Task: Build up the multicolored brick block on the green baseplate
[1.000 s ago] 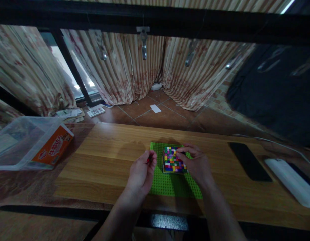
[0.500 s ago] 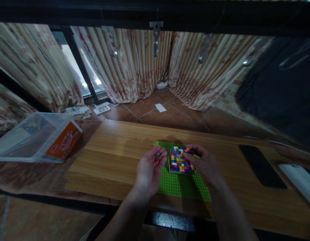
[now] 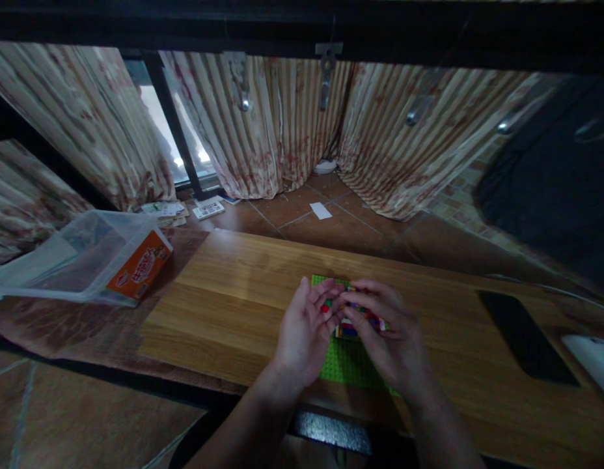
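My left hand (image 3: 304, 335) is palm up and cupped, with small red and green building bricks (image 3: 326, 308) lying on its fingers. Close beside its fingertips is my right hand (image 3: 392, 326), palm down, thumb and fingers drawn together; whatever may be between them is too small to make out. Beneath both hands is a square build of many coloured bricks (image 3: 349, 331), mostly covered by the right hand. It sits on a green studded baseplate (image 3: 343, 366), partly hidden by my hands and forearms.
The wooden table (image 3: 219, 293) carries a black phone-like slab (image 3: 526, 335) on the right and a white object (image 3: 592, 361) at its right edge. A clear plastic bin (image 3: 94, 260) with an orange label stands at left on a brown cloth surface. Curtains (image 3: 287, 124) hang beyond.
My right hand has moved left from the coloured build to the fingertips of my left hand, covering more of the build. The view has shifted slightly left.
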A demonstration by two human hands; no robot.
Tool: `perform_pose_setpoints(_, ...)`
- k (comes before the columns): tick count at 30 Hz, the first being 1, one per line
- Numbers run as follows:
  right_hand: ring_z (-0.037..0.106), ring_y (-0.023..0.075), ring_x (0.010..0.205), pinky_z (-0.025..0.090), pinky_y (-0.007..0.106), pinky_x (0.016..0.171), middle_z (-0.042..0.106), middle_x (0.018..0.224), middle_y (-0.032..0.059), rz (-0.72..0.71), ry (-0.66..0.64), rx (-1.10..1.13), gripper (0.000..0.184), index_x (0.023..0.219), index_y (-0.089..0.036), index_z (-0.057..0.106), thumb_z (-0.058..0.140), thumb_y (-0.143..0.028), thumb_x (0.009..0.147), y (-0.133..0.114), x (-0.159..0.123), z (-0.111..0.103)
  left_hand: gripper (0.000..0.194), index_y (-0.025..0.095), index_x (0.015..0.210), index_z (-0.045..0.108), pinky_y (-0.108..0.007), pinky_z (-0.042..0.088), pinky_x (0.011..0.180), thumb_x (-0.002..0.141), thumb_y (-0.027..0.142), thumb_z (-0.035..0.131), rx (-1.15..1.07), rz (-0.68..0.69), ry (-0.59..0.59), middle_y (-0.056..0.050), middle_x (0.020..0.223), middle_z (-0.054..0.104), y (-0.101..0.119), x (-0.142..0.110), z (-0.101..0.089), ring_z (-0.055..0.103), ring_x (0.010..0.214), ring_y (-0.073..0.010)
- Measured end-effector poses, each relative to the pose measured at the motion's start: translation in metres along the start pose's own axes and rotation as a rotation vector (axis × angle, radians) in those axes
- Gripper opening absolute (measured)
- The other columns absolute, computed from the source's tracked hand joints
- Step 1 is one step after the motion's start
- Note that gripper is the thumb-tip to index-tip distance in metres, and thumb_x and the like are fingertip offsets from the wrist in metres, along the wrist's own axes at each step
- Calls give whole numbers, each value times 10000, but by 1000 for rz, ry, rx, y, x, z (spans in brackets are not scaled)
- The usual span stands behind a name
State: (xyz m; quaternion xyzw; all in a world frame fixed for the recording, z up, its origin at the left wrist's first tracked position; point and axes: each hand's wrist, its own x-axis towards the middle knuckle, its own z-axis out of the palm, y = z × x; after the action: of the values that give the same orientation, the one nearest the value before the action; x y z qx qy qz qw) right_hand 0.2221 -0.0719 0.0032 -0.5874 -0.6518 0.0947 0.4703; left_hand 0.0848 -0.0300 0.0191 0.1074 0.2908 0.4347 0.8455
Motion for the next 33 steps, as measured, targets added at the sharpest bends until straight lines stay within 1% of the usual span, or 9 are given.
perform_pose_setpoints(2, 562, 214, 1098, 473, 405, 925, 627, 1164, 30, -65, -102, -53, 197, 1066, -318, 702, 594, -275, 907, -7, -1, 6, 462, 122, 1032, 648, -294, 454, 922, 918, 522, 446, 14, -2, -39, -126, 1074, 653, -1, -1, 1, 602, 1070, -211)
perform_pose_setpoints(5, 559, 222, 1038, 472, 411, 884, 649, 1079, 33, -116, -151, -133, 178, 1049, -305, 707, 589, -282, 918, -11, -1, 11, 477, 127, 1062, 640, -302, 436, 956, 910, 540, 456, 38, 1, -79, -125, 1098, 643, -2, -2, 2, 585, 1105, -215)
perform_pose_setpoints(10, 588, 222, 955, 482, 399, 844, 685, 970, 35, -93, -129, -146, 150, 989, -279, 719, 588, -292, 918, -8, -1, 10, 442, 123, 1028, 665, -280, 452, 908, 869, 520, 552, 79, -17, -98, -121, 1086, 652, -4, -4, -1, 607, 1027, -195)
perform_pose_setpoints(14, 626, 203, 941, 495, 385, 845, 708, 976, 19, 54, -2, -15, 136, 966, -284, 712, 587, -306, 915, -5, -3, 7, 256, 126, 950, 704, -281, 477, 868, 813, 339, 668, 135, 15, -69, -104, 996, 692, -7, -3, -5, 639, 891, -161)
perform_pose_setpoints(16, 636, 198, 930, 507, 376, 834, 711, 972, 17, 152, 71, 75, 131, 958, -288, 717, 608, -327, 897, -5, -4, 7, 177, 141, 907, 722, -293, 489, 850, 757, 235, 716, 218, 85, -57, -79, 912, 708, -9, -1, -6, 648, 825, -153)
perform_pose_setpoints(18, 645, 197, 927, 517, 373, 834, 712, 971, 22, 232, 108, 167, 136, 948, -286, 728, 627, -340, 877, -7, -4, 7, 144, 160, 865, 737, -280, 494, 818, 722, 167, 731, 345, 207, -55, -53, 847, 714, -11, 0, -4, 645, 787, -146)
perform_pose_setpoints(21, 655, 194, 918, 531, 358, 822, 715, 960, 26, 273, 139, 270, 120, 911, -279, 746, 657, -330, 848, -10, -2, 7, 102, 177, 799, 740, -239, 492, 761, 722, 118, 709, 520, 382, -47, -30, 792, 711, -15, 2, -3, 635, 761, -136)
perform_pose_setpoints(27, 661, 177, 897, 538, 323, 785, 710, 940, 6, 233, 153, 258, 80, 867, -296, 756, 688, -280, 829, -11, -3, 5, 48, 178, 774, 707, -218, 481, 683, 776, 144, 673, 663, 465, -32, -17, 744, 679, -20, 1, -5, 619, 701, -126)
perform_pose_setpoints(33, 654, 188, 893, 532, 344, 795, 721, 923, 16, 35, 153, 54, 113, 917, -308, 758, 662, -283, 861, -6, -4, 2, 41, 166, 723, 696, -230, 475, 643, 750, 135, 693, 623, 410, 19, -24, 717, 681, -19, 0, -3, 598, 623, -121)
